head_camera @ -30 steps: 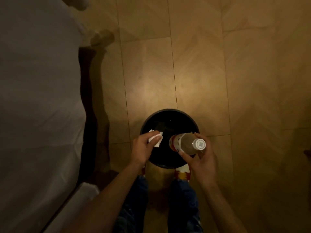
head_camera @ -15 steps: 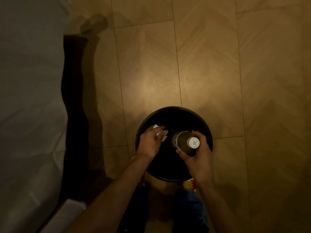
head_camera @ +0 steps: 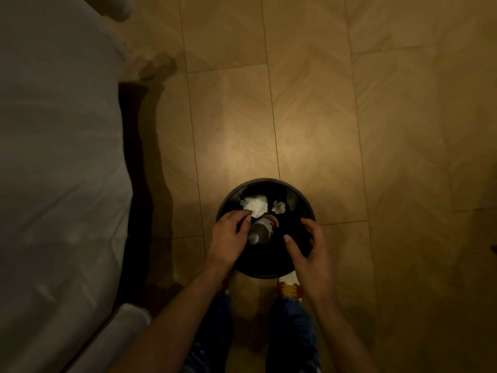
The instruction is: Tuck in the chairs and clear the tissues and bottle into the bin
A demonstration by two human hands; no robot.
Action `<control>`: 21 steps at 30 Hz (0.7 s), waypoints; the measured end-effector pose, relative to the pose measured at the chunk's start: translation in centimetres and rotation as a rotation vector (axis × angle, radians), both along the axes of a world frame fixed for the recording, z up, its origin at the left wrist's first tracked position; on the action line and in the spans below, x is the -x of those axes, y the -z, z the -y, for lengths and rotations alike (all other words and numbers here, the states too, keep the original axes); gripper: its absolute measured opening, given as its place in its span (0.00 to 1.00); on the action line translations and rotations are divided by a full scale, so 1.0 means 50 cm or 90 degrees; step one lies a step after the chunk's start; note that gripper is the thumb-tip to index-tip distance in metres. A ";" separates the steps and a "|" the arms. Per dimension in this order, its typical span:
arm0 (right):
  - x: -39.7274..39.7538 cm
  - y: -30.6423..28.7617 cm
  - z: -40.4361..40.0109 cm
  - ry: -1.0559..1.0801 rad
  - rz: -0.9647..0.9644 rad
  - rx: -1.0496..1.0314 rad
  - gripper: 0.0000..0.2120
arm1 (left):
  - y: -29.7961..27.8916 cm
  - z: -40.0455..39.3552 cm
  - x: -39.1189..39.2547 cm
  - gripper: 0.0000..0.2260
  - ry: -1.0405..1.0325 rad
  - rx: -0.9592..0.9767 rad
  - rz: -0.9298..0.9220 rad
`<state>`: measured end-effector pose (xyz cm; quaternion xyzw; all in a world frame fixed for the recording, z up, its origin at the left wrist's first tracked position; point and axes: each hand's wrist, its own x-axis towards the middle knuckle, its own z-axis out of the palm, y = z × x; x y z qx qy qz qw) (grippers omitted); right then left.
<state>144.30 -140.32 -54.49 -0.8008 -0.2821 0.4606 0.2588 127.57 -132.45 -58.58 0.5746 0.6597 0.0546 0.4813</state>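
Both hands slack and empty over our bin [head_camera: 303, 196]: left hand [head_camera: 228, 239], right hand [head_camera: 309, 251] | bottle [head_camera: 262, 229] inside, long axis near-to-far, nearer our left | tissues [head_camera: 255, 205] at far rim

We see a tan tile floor [head_camera: 309, 103]. A round black bin [head_camera: 309, 208] stands on it, near us. A bed [head_camera: 53, 157] stands at the left.
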 end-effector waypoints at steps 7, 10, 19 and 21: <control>0.000 -0.167 0.022 -0.024 -0.046 -0.010 0.23 | -0.170 0.035 -0.009 0.15 -0.014 0.000 0.041; 0.002 -0.251 0.036 -0.053 -0.021 -0.006 0.27 | -0.262 0.056 -0.011 0.16 0.010 -0.021 0.026; 0.020 -0.585 0.084 -0.118 0.052 -0.014 0.32 | -0.624 0.105 -0.016 0.19 0.105 -0.048 -0.019; 0.023 -0.657 0.103 -0.130 0.072 -0.011 0.33 | -0.697 0.120 -0.016 0.20 0.133 -0.095 -0.028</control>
